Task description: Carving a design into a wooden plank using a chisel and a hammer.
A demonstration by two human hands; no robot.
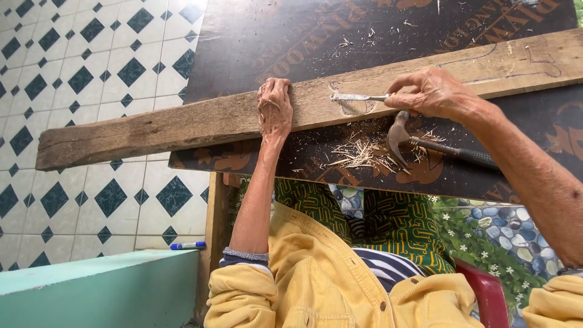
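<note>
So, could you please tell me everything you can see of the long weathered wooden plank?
The long weathered wooden plank is grey-brown, rough and cracked, with drawn outlines along its face. It lies slanted across a dark printed board, its left end jutting out over the tiled floor. The left hand presses down on its middle. The right hand holds a slim metal chisel with its blade on a shallowly carved patch. Pale shavings and a claw hammer lie just below it.

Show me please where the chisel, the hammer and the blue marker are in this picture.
chisel (358,97): head view, middle of its metal blade, on the plank.
hammer (398,135): head view, on its steel head, among the shavings.
blue marker (187,245): head view, middle of its barrel, on the tiled floor.
</note>
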